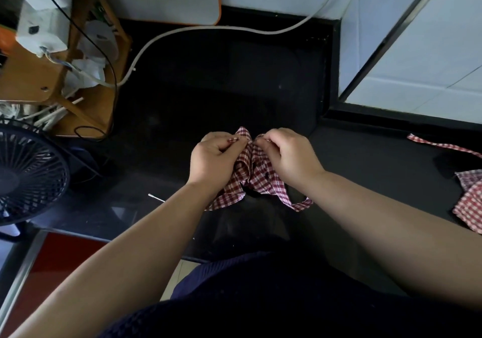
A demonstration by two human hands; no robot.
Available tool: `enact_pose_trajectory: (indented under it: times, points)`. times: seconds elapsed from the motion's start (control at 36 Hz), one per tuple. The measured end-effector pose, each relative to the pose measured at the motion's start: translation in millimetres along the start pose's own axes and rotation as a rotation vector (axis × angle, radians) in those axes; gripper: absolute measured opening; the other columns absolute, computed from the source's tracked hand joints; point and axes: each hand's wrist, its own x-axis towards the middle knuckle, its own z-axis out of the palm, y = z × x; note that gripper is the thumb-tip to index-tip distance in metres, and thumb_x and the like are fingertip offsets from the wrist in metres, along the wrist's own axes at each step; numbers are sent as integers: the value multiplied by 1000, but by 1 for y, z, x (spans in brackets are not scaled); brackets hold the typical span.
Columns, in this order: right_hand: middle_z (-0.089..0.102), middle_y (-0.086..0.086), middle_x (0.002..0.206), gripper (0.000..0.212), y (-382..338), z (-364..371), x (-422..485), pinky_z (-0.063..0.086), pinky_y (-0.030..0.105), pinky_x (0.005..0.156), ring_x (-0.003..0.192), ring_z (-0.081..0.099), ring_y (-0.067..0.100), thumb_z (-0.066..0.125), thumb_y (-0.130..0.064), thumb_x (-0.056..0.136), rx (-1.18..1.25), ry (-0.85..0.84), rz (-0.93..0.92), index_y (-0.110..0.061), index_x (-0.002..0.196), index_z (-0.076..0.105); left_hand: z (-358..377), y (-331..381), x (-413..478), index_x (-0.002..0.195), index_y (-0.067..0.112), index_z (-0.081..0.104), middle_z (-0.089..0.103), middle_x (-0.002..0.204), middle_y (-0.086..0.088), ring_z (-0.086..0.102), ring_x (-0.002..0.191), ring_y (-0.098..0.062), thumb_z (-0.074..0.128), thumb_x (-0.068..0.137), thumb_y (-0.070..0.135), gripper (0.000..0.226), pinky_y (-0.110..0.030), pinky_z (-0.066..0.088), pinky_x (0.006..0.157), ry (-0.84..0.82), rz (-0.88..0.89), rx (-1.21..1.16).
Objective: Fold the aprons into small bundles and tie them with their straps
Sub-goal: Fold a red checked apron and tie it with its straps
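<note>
A red-and-white checked apron [258, 178] lies bunched into a small bundle on the black counter [208, 97], near its front edge. My left hand [214, 159] pinches a strap end at the bundle's top left. My right hand [287, 155] pinches the fabric or strap at the top right, fingers curled. The two hands almost meet above the bundle. A loose strap loop [300, 204] trails out to the lower right. A second checked apron [469, 199] lies spread at the right edge, its strap [443, 146] stretched across the counter.
A black table fan [26, 173] stands at the left edge. Behind it is a wooden stand [86, 108] with cables and white items. A white cable [208, 31] curves across the back of the counter. A white tiled wall [417, 50] rises at the right.
</note>
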Motion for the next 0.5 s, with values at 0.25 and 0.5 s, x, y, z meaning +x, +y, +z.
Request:
enact_pose_trajectory:
  times: [0.25,0.5]
  points:
    - [43,-7,61,23,2,-7,-7,33,11,48,54,41,5,51,-23,98,21,-107,243,-9,80,52,-1,-14,-10,74,29,72,66,100,10,63,93,-2,71,86,21,14,-13,50,80,94,11,-20]
    - [48,-3,71,22,1,-8,-4,29,20,49,60,43,8,44,-27,101,28,-153,366,-11,87,51,-2,-13,-15,80,33,71,68,99,13,64,95,-2,68,89,23,14,-23,53,86,36,15,20]
